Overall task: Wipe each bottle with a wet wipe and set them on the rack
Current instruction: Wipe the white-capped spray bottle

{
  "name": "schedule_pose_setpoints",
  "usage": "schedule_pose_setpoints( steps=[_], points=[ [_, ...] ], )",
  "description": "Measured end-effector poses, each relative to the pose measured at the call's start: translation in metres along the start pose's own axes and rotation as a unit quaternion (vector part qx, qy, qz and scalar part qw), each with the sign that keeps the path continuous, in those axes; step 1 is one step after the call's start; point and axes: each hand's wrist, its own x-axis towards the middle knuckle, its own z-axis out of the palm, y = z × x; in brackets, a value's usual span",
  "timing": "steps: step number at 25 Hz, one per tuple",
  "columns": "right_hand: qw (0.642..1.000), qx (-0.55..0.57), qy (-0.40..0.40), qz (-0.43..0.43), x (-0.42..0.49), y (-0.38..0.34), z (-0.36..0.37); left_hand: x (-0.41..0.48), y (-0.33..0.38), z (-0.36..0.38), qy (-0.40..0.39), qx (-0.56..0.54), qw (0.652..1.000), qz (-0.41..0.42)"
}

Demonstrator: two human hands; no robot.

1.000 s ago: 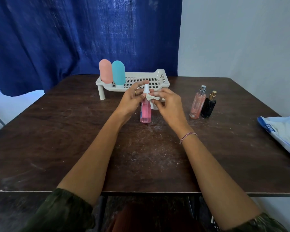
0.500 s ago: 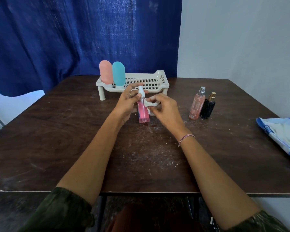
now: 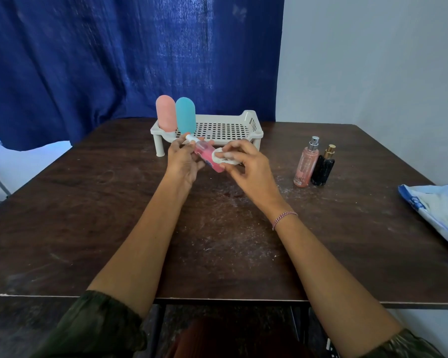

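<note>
Left hand (image 3: 183, 161) is gripping the pink spray bottle (image 3: 207, 156) by its cap end, holding it tilted above the desk (image 3: 88, 202), just near of the rack (image 3: 223, 129). Right hand (image 3: 246, 166) fingers are pinching the wet wipe (image 3: 219, 157) against the bottle's lower end. Pink capsule bottle (image 3: 165, 112) and teal capsule bottle (image 3: 185, 115) are standing on the rack's left end. Peach bottle (image 3: 305, 164) and black bottle (image 3: 322, 167) are standing on the desk, right.

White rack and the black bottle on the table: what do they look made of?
White rack: likely moulded plastic, matte, with a perforated grid floor and stub legs. Black bottle: probably glass or glossy hard plastic, judging by its sheen; its gold cap looks metallic, but could be coated plastic.
</note>
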Motion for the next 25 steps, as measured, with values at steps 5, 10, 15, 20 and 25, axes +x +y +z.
schedule_pose_setpoints(
  steps=[5,10,15,20,25],
  points=[
    [0.999,0.004,0.053,-0.012,-0.002,-0.002,0.003,-0.003,-0.003,0.005,0.019,-0.017,0.999,-0.02],
    [0.997,0.012,0.082,-0.001,-0.001,-0.003,0.004,-0.011,-0.003,0.01,0.01,-0.047,0.997,-0.053],
    [0.998,0.004,0.066,-0.009,-0.002,-0.004,0.005,-0.01,-0.002,0.01,0.025,-0.051,0.997,-0.048],
    [0.997,0.005,0.083,0.003,-0.001,-0.002,0.003,-0.007,0.002,0.008,0.023,-0.101,0.993,-0.05],
    [0.993,-0.016,0.109,0.029,0.0,-0.002,0.001,-0.013,-0.002,0.012,0.004,-0.071,0.997,-0.042]
  ],
)
